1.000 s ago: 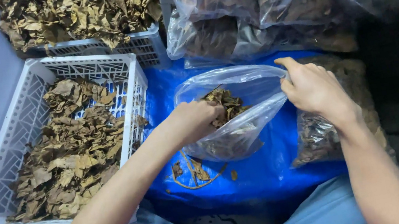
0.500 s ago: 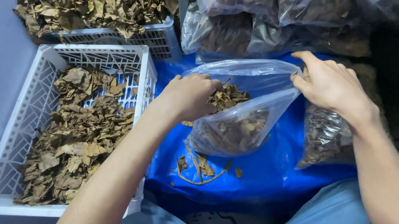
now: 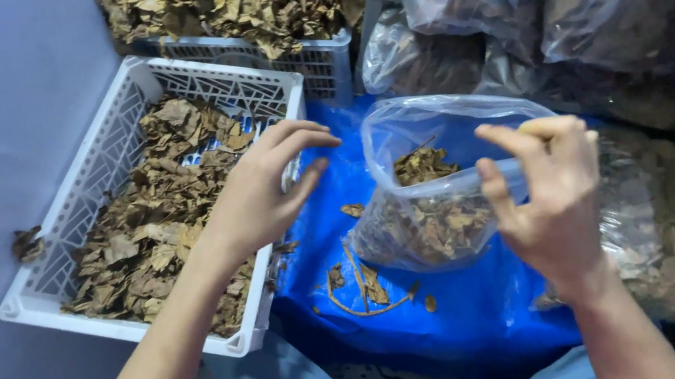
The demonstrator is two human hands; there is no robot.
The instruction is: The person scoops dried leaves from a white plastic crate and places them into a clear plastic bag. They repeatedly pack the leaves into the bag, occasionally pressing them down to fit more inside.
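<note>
While held by the right hand (image 3: 552,204), clear bag (image 3: 438,191) beside open, seemingly empty left hand (image 3: 261,195)

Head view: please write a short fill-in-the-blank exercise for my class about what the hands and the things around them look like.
1. The right hand holds the rim of a clear plastic ____ partly filled with dried leaves.
2. The left hand hovers open over the white ____ of dried leaves.
3. The bag rests on a ____ sheet.
4. Behind the white basket stands a second basket, heaped with dried ____.

Missing words: bag; basket; blue; leaves
</note>
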